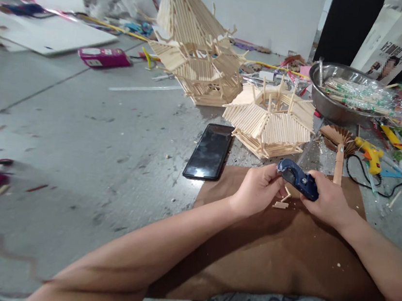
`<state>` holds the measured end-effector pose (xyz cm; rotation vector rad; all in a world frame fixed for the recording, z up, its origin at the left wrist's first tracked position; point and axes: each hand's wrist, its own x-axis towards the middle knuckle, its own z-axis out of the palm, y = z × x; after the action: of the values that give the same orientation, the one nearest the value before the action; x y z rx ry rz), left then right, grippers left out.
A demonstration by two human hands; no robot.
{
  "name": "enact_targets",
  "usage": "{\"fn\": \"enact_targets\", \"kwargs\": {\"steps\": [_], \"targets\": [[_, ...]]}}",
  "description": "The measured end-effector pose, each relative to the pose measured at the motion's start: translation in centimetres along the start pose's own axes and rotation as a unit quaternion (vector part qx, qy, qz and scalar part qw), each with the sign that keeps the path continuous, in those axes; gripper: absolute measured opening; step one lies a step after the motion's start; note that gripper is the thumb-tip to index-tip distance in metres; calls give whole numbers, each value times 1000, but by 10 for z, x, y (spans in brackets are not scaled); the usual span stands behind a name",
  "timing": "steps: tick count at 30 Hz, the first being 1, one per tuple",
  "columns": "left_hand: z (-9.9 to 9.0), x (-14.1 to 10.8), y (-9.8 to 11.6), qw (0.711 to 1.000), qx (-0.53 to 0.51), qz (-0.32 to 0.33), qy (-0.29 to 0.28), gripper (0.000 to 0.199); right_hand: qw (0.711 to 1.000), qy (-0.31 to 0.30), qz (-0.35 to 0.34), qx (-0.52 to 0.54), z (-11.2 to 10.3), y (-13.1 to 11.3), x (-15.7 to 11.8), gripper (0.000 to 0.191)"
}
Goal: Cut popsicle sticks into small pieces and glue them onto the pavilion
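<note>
Blue tool [303,182] held up over the far part of the brown sheet [283,258], its curved head toward the left. Right hand [329,198] wraps the tool's handle end, fingers closed. Left hand [258,187] at the head, thumb and fingertips drawn together; whether they pinch a stick or the tool itself, too small to tell. Just below, near the sheet's far edge, a small group of short sticks [280,205] lies side by side, with a thin piece [287,195] close to the left fingers. Few cut lengths, then, as far as shows. Phone [208,151] at the sheet's far left corner. Beyond the far edge, on the grey surface [115,135], low stick model [270,125]: base and sloping roof panels in place, centre open, bare uprights rising; upper part unbuilt, by my reading. Behind it to the left, tall stick model [196,67], tiers stacked under a steep pointed roof, looks far more complete. Off the far right corner: yellow glue gun [371,155], with the metal bowl [332,108] of wrapped sticks behind. Purple can [104,58] lies well out to the left.
</note>
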<state>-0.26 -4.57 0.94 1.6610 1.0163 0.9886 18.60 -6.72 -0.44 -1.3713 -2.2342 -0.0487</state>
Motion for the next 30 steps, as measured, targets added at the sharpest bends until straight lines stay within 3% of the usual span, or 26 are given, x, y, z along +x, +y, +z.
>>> {"fn": "enact_targets", "kwargs": {"steps": [5, 11, 17, 30], "targets": [[2, 2, 1, 995, -85, -46, -3, 13, 999, -16, 50, 15, -4, -2, 3, 24], [4, 5, 4, 975, -200, -94, 14, 14, 996, -27, 87, 2, -9, -3, 9, 37], [2, 4, 2, 983, -168, -79, 2, 11, 994, -74, 78, -31, -8, -5, 9, 33], [4, 4, 1, 986, -156, -55, 2, 5, 996, -26, 37, -73, -6, -6, 5, 36]]}}
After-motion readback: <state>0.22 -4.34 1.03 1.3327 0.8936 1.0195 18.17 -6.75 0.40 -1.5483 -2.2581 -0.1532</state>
